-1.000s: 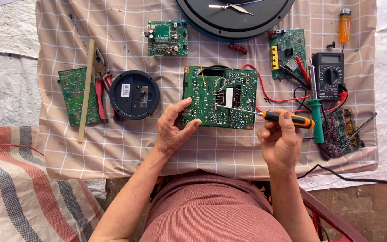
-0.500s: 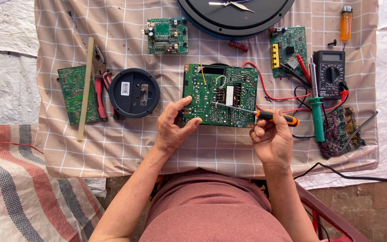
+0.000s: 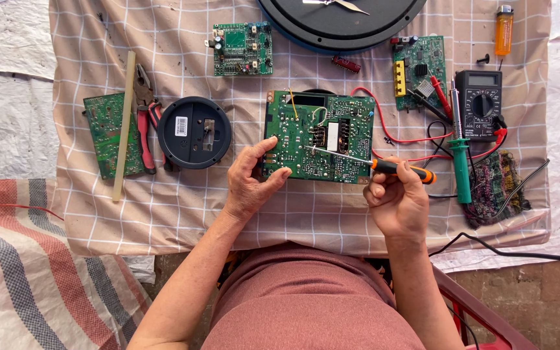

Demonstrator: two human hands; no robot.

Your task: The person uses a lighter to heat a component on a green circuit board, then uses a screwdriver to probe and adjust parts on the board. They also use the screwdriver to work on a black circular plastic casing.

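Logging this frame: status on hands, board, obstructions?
Left hand gripping the board at its lower left edge. Right hand shut on screwdriver, tip on the board's middle. Red wire alongside, nothing blocking.

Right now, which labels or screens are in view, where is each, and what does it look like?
Sticker: small white rectangle with dark bars, on the round black base left of the left hand.
Multimeter screen: grey rectangle, blank, top of the black meter at far right.
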